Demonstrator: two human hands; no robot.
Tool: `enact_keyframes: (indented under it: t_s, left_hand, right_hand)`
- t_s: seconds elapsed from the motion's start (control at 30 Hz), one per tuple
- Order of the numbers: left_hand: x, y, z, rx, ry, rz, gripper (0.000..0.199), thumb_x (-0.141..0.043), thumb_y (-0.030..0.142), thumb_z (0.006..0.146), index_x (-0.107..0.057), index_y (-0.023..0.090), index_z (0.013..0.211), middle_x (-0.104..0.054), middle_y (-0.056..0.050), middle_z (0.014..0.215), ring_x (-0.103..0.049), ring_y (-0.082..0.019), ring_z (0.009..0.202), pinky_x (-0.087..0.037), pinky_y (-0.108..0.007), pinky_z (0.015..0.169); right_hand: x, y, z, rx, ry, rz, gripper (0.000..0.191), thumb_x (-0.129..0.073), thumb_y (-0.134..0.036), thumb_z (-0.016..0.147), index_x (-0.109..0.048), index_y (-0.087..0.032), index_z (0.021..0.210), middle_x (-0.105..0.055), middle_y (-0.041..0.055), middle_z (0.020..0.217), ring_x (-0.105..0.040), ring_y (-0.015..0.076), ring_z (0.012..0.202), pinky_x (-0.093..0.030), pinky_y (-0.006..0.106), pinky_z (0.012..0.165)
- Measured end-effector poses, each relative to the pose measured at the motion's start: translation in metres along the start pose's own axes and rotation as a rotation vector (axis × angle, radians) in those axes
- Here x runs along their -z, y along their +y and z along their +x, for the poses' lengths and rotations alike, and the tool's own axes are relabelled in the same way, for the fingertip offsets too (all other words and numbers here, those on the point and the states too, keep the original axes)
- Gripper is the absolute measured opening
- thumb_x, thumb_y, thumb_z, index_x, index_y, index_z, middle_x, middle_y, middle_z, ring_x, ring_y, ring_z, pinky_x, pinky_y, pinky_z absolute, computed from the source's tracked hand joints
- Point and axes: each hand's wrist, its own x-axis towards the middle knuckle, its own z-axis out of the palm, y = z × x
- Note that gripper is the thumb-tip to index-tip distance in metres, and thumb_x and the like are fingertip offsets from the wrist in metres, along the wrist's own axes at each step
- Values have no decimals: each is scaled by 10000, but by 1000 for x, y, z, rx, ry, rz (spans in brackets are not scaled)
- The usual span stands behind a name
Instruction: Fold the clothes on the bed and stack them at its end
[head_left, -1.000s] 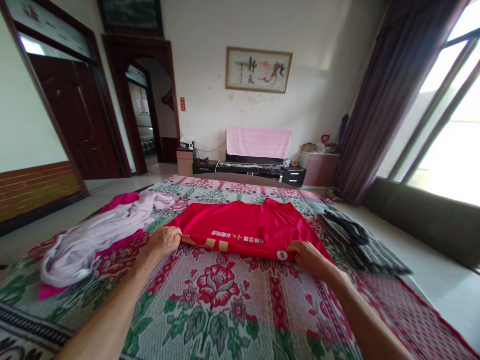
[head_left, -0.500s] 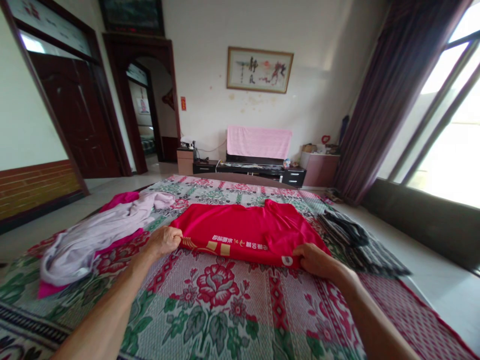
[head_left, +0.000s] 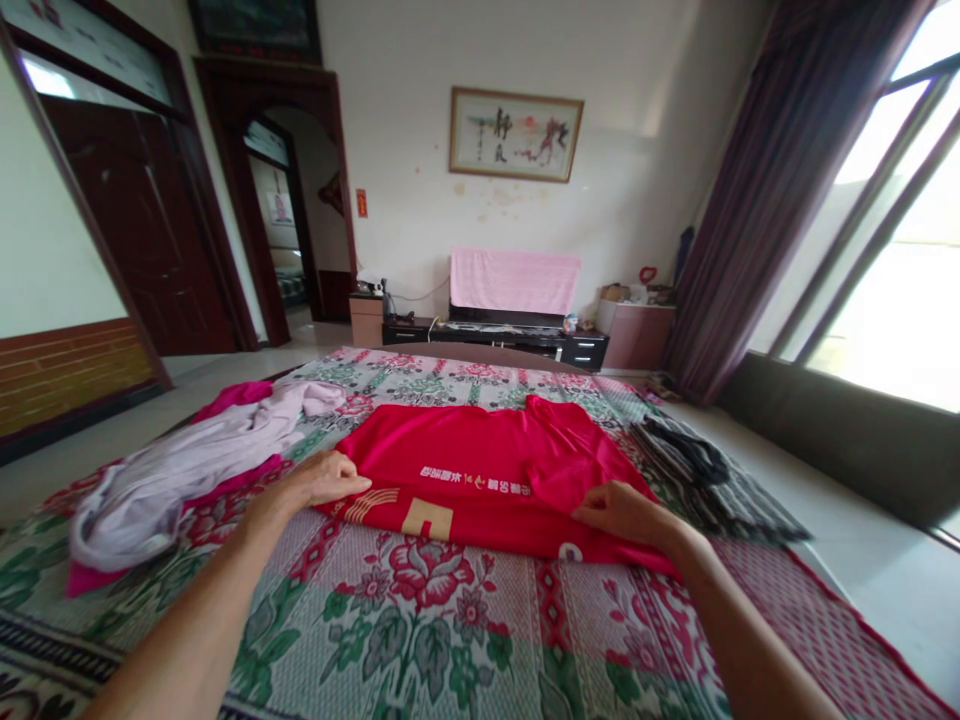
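- On the flowered cover (head_left: pixel 525 640), the red shirt (head_left: pixel 465 440) lies spread.
- The left hand (head_left: pixel 325 478) pinches its left side, fingers curled.
- The right hand (head_left: pixel 621 512) pinches it toward the right.
- Pale garment (head_left: pixel 199 485) left; striped cloth (head_left: pixel 757 505) right.

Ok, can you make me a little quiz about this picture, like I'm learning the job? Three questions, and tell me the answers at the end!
1. Pick one: what are the left grip and right grip touching?
A) the pale garment
B) the red garment
C) the purple curtain

2. True or false: the framed picture hangs higher up than the pink cloth.

3. Fill in the blank: the striped cloth lies on the person's ____ side of the red garment.

Key: 1. B; 2. true; 3. right
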Motion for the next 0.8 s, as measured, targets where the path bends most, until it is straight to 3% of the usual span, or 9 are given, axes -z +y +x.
enact_keyframes:
  t_s: [0.1, 0.17, 0.27, 0.33, 0.5, 0.63, 0.8]
  left_hand:
    - [0, 6, 0, 15, -140, 33, 252, -587, 439, 693, -690, 214, 645, -630, 16, 612, -557, -137, 629, -321, -229, 558]
    - [0, 9, -1, 23, -163, 47, 224, -598, 418, 684, -701, 219, 685, -649, 13, 645, -571, -145, 653, -322, -233, 562]
    - [2, 12, -1, 31, -157, 64, 216, -601, 411, 688, -704, 224, 712, -669, 7, 674, -590, -156, 670, -337, -241, 575]
    - [3, 16, 0, 34, -137, 80, 218, -589, 409, 709, -708, 228, 736, -683, -1, 699, -602, -162, 678, -353, -250, 592]
    - [-6, 35, 5, -54, 55, 184, 261, -536, 410, 788, -715, 221, 797, -701, -55, 832, -630, -201, 797, -434, -290, 739]
    - [-33, 39, 11, -203, 192, 172, 331, -509, 405, 829, -718, 191, 970, -703, -103, 1015, -635, -246, 964, -460, -352, 887]
    - [-65, 23, 16, -327, 349, 67, 382, -480, 409, 863, -706, 163, 1049, -674, -141, 1143, -607, -266, 1105, -447, -386, 984]
  right_hand:
    - [-4, 2, 2, -17, -86, -36, 92, -617, -225, 683, -582, -179, 611, -547, -17, 585, -429, 104, 545, -354, 250, 498]
    - [-2, 6, 1, -43, -113, -67, 22, -623, -194, 643, -611, -176, 650, -591, -10, 629, -463, 112, 571, -344, 247, 509]
    - [7, 16, -2, -62, -86, -105, 71, -595, -169, 644, -649, -173, 690, -623, 1, 655, -501, 122, 597, -349, 246, 543]
    - [15, 25, -4, -83, 0, -130, 116, -547, -149, 679, -661, -170, 686, -629, 9, 642, -513, 123, 596, -355, 247, 568]
    - [20, 36, -7, -133, 239, -144, 192, -503, -183, 759, -685, -183, 698, -652, 8, 642, -553, 131, 604, -359, 240, 582]
    - [-1, 29, 2, -58, 420, -62, 190, -529, -240, 795, -703, -183, 845, -712, 40, 842, -632, 163, 756, -430, 250, 710]
    - [-35, 17, 7, 146, 435, -55, 197, -553, -311, 841, -672, -191, 942, -693, 67, 967, -632, 193, 903, -454, 308, 851]
